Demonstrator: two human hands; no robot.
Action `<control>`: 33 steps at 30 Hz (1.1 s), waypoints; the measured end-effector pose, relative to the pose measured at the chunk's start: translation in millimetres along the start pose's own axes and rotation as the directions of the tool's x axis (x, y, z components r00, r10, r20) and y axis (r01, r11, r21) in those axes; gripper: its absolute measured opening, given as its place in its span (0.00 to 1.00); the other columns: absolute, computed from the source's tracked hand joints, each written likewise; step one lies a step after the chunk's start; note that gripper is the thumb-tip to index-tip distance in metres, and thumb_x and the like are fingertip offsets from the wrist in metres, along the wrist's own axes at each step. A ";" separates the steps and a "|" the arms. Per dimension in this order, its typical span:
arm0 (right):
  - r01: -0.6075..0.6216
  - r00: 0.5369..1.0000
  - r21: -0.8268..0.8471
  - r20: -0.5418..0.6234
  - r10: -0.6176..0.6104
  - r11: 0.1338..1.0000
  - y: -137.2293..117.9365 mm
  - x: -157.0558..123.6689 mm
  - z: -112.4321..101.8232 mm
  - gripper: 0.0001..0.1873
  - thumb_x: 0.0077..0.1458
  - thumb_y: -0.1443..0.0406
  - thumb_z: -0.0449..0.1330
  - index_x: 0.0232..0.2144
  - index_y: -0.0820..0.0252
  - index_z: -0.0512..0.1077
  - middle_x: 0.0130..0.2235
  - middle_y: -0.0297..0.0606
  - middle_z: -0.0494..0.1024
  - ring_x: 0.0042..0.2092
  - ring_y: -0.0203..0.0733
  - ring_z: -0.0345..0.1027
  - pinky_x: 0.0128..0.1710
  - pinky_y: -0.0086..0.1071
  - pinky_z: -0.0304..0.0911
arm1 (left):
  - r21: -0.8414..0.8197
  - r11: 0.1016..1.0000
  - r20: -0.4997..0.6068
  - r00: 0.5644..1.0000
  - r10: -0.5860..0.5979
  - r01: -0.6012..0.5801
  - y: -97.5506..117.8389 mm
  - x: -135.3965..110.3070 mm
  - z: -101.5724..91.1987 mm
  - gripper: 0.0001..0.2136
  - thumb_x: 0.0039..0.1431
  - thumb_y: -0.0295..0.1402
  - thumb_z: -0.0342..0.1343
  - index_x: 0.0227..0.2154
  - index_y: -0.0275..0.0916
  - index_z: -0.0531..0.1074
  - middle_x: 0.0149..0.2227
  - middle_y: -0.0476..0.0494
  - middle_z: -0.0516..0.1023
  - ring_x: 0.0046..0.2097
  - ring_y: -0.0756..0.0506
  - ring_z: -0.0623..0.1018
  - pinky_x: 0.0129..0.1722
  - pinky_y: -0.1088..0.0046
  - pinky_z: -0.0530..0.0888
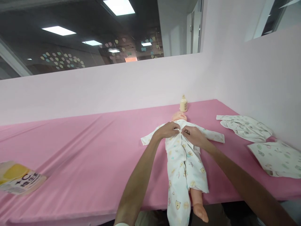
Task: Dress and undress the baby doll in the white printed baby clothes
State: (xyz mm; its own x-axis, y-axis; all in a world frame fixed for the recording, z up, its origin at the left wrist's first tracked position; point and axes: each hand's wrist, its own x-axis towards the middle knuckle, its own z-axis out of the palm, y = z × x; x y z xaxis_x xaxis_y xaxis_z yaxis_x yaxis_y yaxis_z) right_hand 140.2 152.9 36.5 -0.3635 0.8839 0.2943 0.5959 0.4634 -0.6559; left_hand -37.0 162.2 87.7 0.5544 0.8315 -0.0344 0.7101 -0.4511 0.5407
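Observation:
A baby doll (180, 116) lies on its back, dressed in a white printed baby top (213, 135) with its sleeves spread out sideways. White printed trousers (180, 171) cover its legs; one bare foot (200, 213) shows below the shorter-lying leg, while the other leg end hangs past the table edge. My left hand (169, 129) pinches the top's front edge at the chest. Close beside it, my right hand (193, 135) is closed on the facing edge of the same top. Whatever fastening lies between my fingertips is too small to make out.
A pink-covered table (82, 163) carries everything. Behind the doll's head stands a cream pump bottle (183, 104). Folded printed baby clothes (246, 127) and another printed cloth (278, 158) lie at right. A yellow-and-white package (21, 178) sits at far left. Walls bound the back and right.

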 end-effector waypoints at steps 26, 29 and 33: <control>-0.642 0.766 -0.312 -0.297 0.570 0.700 123.4 -28.2 -86.7 0.06 0.48 0.64 0.52 0.23 0.58 0.66 0.28 0.40 0.71 0.29 0.42 0.62 0.28 0.34 0.51 | 0.316 0.667 -0.252 0.738 -0.627 0.675 -107.1 -68.1 -28.6 0.06 0.52 0.36 0.52 0.27 0.40 0.72 0.37 0.41 0.78 0.48 0.35 0.72 0.50 0.54 0.64; -0.481 0.874 -0.430 -0.306 0.378 0.764 101.3 -22.8 -66.9 0.08 0.52 0.65 0.49 0.28 0.60 0.68 0.33 0.44 0.73 0.35 0.46 0.65 0.32 0.35 0.55 | 0.241 0.737 -0.217 0.775 -0.594 0.632 -104.7 -60.5 -17.0 0.17 0.55 0.40 0.50 0.47 0.45 0.70 0.53 0.43 0.73 0.52 0.38 0.72 0.48 0.63 0.68; -0.127 0.978 -0.371 -0.201 0.055 0.920 31.0 7.8 -23.4 0.11 0.58 0.62 0.49 0.36 0.61 0.69 0.42 0.44 0.75 0.46 0.45 0.66 0.45 0.35 0.58 | 0.072 0.882 -0.336 0.844 -0.418 0.465 -94.4 -27.2 7.4 0.25 0.61 0.47 0.45 0.57 0.42 0.60 0.59 0.42 0.67 0.56 0.45 0.70 0.47 0.73 0.69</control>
State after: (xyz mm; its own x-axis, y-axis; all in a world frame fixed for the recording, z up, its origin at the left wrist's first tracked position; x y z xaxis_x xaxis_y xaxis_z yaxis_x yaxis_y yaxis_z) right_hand 172.7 175.6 34.8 -0.1791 0.9025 0.3918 0.8599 0.3370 -0.3834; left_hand -115.8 179.8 31.4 0.0254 0.9993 0.0278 0.9157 -0.0344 0.4004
